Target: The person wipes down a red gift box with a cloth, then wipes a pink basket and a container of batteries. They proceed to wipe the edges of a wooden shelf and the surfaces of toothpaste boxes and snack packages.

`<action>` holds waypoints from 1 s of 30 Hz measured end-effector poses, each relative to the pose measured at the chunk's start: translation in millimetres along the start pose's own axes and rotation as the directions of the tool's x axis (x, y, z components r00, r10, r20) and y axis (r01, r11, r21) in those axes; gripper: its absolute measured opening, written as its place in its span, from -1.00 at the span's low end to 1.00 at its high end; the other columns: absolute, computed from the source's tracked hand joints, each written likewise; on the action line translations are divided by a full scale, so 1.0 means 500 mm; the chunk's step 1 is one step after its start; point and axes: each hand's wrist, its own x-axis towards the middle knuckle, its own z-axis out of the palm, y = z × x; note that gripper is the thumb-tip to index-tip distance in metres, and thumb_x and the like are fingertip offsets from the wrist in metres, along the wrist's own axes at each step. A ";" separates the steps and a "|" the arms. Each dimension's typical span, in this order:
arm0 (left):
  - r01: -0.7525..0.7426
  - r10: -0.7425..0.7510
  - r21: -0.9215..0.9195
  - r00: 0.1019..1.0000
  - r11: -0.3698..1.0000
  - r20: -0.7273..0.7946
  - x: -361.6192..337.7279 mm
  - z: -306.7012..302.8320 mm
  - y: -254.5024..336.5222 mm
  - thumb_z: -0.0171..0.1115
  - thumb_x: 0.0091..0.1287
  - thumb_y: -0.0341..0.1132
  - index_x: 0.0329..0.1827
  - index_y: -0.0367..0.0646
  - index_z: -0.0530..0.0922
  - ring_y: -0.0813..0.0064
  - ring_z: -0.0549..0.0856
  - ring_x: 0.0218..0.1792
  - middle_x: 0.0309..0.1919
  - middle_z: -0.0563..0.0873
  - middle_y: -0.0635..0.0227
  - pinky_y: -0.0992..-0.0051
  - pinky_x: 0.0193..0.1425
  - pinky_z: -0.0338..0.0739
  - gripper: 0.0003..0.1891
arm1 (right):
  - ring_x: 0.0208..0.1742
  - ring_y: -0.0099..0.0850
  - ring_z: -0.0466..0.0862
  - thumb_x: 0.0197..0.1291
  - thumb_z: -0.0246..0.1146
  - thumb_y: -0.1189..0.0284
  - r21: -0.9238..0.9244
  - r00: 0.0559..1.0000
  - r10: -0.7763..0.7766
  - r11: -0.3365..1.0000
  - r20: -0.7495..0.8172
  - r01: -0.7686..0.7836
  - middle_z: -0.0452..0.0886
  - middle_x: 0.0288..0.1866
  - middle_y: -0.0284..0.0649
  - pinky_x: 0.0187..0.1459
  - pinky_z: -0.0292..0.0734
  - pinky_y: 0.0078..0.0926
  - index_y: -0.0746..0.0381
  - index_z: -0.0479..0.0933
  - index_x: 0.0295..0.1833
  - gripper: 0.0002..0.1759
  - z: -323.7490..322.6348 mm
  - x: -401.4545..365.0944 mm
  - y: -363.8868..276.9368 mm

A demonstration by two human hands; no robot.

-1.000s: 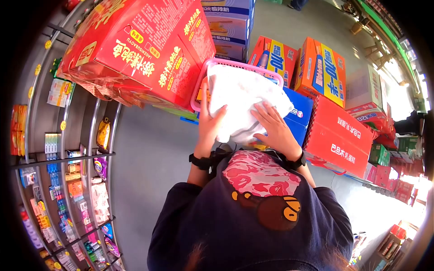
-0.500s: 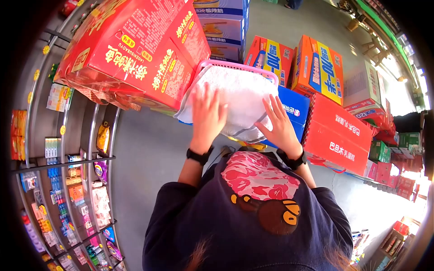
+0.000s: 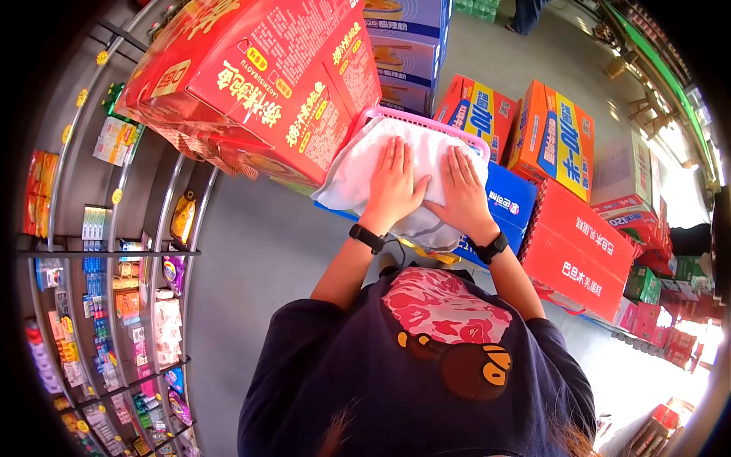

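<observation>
A white cloth (image 3: 354, 171) with a grey stripe lies over a pink plastic basket (image 3: 426, 122), whose rim shows along the far side. My left hand (image 3: 395, 181) rests flat on the middle of the cloth, its fingers straight and pointing away from me. Just to its right, my right hand (image 3: 463, 192) also lies flat on the cloth, with the thumbs of both hands close together. Neither hand grips anything. What the basket holds is hidden under the cloth.
Large red cartons (image 3: 259, 91) stand at the left of the basket, blue cartons (image 3: 400, 53) behind it. Orange boxes (image 3: 552, 137), a blue box (image 3: 506, 202) and a red box (image 3: 575, 251) are on the right. Store shelves (image 3: 114, 253) line the far left.
My hands have come closer together on the cloth, the left one moving right and its fingers straightening. The whole view has shifted, so the basket and boxes appear slightly lower and further right.
</observation>
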 end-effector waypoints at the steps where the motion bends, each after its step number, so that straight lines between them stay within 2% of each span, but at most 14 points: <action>1: -0.020 0.020 0.003 1.000 1.000 -0.005 0.001 0.000 0.005 0.15 0.32 -0.01 0.36 -0.53 0.27 -0.11 0.23 0.46 0.38 0.30 -0.30 0.09 0.56 0.03 -0.24 | 0.52 0.04 0.19 0.02 0.37 0.00 0.006 0.999 -0.033 0.999 0.013 0.033 0.24 0.44 0.24 0.52 0.02 -0.09 0.53 0.24 0.36 -0.01 0.001 0.001 0.001; 3: -0.041 0.041 0.001 0.999 0.999 -0.010 0.000 0.003 0.014 0.14 0.33 -0.04 0.36 -0.53 0.27 -0.11 0.24 0.46 0.38 0.30 -0.28 0.09 0.56 0.03 -0.27 | 0.52 0.01 0.21 0.04 0.35 0.06 0.011 0.998 -0.063 0.998 0.028 0.062 0.26 0.44 0.20 0.52 0.03 -0.10 0.50 0.26 0.36 -0.07 0.001 -0.002 0.001; 5: -0.066 0.066 0.036 0.998 0.997 -0.015 -0.003 0.006 0.024 0.12 0.32 -0.10 0.38 -0.51 0.27 -0.07 0.25 0.46 0.39 0.30 -0.24 0.11 0.57 0.03 -0.29 | 0.53 -0.09 0.22 0.06 0.29 0.27 0.061 0.993 -0.103 0.993 0.054 0.100 0.26 0.47 0.07 0.52 0.07 -0.15 0.41 0.26 0.40 -0.20 0.002 -0.004 0.001; 6: -0.068 0.069 0.033 0.998 0.997 -0.014 -0.006 0.010 0.028 0.12 0.32 -0.10 0.38 -0.51 0.27 -0.07 0.25 0.46 0.39 0.30 -0.24 0.11 0.57 0.03 -0.29 | 0.53 -0.09 0.22 0.06 0.29 0.27 0.059 0.993 -0.100 0.994 0.055 0.097 0.26 0.47 0.07 0.52 0.07 -0.15 0.41 0.26 0.40 -0.20 0.005 -0.005 0.002; 9: -0.112 0.112 0.012 0.994 0.994 0.003 -0.018 0.018 0.037 0.12 0.29 -0.14 0.39 -0.49 0.26 -0.03 0.25 0.47 0.41 0.30 -0.19 0.12 0.57 0.03 -0.30 | 0.46 -0.17 0.34 0.11 0.16 0.41 0.083 0.992 -0.126 0.988 -0.029 0.128 0.36 0.42 0.01 0.48 0.17 -0.21 0.37 0.32 0.37 -0.34 0.009 -0.009 -0.003; 12: -0.105 0.106 -0.049 0.994 0.993 0.009 -0.029 0.013 0.043 0.09 0.28 -0.15 0.38 -0.50 0.27 -0.03 0.21 0.49 0.42 0.30 -0.16 0.12 0.57 0.02 -0.31 | 0.44 -0.17 0.37 0.08 0.19 0.46 0.140 0.992 -0.108 0.983 -0.062 0.115 0.44 0.36 -0.02 0.46 0.21 -0.22 0.33 0.40 0.33 -0.37 0.014 -0.019 -0.007; 13: -0.116 0.114 -0.072 0.993 0.991 -0.018 -0.034 0.004 0.047 0.14 0.23 -0.16 0.36 -0.50 0.29 -0.02 0.26 0.45 0.38 0.34 -0.14 0.12 0.55 0.08 -0.30 | 0.44 -0.17 0.37 0.08 0.19 0.46 0.140 0.992 -0.105 0.984 -0.063 0.113 0.44 0.36 -0.02 0.46 0.21 -0.22 0.33 0.40 0.33 -0.37 0.015 -0.024 -0.011; 15: -0.129 0.125 -0.096 0.991 0.987 -0.043 -0.038 -0.013 0.059 0.19 0.18 -0.18 0.34 -0.50 0.31 -0.02 0.31 0.42 0.34 0.38 -0.12 0.12 0.52 0.14 -0.29 | 0.40 -0.20 0.43 0.02 0.22 0.53 0.243 0.987 -0.062 0.965 -0.151 0.098 0.54 0.27 -0.11 0.41 0.28 -0.24 0.30 0.53 0.19 -0.48 0.016 -0.036 -0.018; 16: -0.121 0.115 -0.131 0.992 0.984 -0.053 -0.036 -0.024 0.067 0.23 0.12 -0.20 0.28 -0.49 0.35 0.00 0.37 0.34 0.26 0.43 -0.08 0.13 0.45 0.23 -0.30 | 0.40 -0.20 0.43 0.02 0.22 0.53 0.243 0.987 -0.060 0.965 -0.151 0.096 0.54 0.27 -0.11 0.41 0.28 -0.24 0.30 0.53 0.19 -0.48 0.019 -0.041 -0.020; 17: -0.112 0.103 -0.167 0.993 0.980 -0.062 -0.035 -0.032 0.072 0.27 0.05 -0.22 0.23 -0.48 0.39 0.02 0.43 0.26 0.17 0.48 -0.05 0.13 0.38 0.31 -0.32 | 0.31 -0.25 0.48 -0.01 0.24 0.53 0.294 0.983 -0.034 0.952 -0.180 0.087 0.58 0.21 -0.18 0.33 0.34 -0.27 0.26 0.56 0.11 -0.53 0.023 -0.047 -0.022; 19: -0.087 0.076 -0.186 0.995 0.979 -0.063 -0.034 -0.038 0.081 0.29 0.03 -0.25 0.18 -0.45 0.41 0.04 0.46 0.21 0.11 0.50 -0.01 0.14 0.32 0.34 -0.35 | 0.22 -0.30 0.54 -0.04 0.26 0.53 0.346 0.979 -0.005 0.935 -0.204 0.077 0.61 0.14 -0.26 0.24 0.41 -0.31 0.22 0.60 0.04 -0.58 0.021 -0.059 -0.033; 21: -0.062 0.049 -0.205 0.997 0.977 -0.066 -0.034 -0.038 0.087 0.31 0.00 -0.29 0.14 -0.42 0.43 0.05 0.48 0.16 0.05 0.51 0.02 0.15 0.26 0.38 -0.39 | 0.02 -0.31 0.57 -0.06 0.26 0.52 0.252 0.982 0.037 0.968 -0.183 0.011 0.62 -0.02 -0.30 0.05 0.43 -0.33 0.18 0.60 -0.09 -0.68 0.010 -0.065 -0.050; 24: -0.055 0.042 -0.159 0.996 0.986 -0.083 -0.031 -0.035 0.094 0.31 -0.02 -0.31 0.09 -0.38 0.46 0.08 0.50 0.10 0.01 0.53 0.06 0.18 0.17 0.41 -0.44 | -0.08 -0.31 0.55 -0.08 0.26 0.52 0.210 0.970 0.017 0.977 -0.243 0.036 0.59 -0.12 -0.32 -0.04 0.40 -0.36 0.16 0.59 -0.14 -0.71 0.011 -0.066 -0.050; 30: -0.016 0.004 -0.236 0.999 0.972 -0.050 -0.045 -0.022 0.094 0.32 -0.06 -0.31 -0.12 -0.25 0.52 0.16 0.53 -0.02 -0.13 0.55 0.21 0.21 0.02 0.43 -0.60 | -0.08 -0.27 0.56 -0.11 0.27 0.56 0.227 0.981 -0.020 0.972 -0.193 0.065 0.58 -0.12 -0.29 -0.04 0.41 -0.31 0.17 0.59 -0.13 -0.68 -0.004 -0.070 -0.050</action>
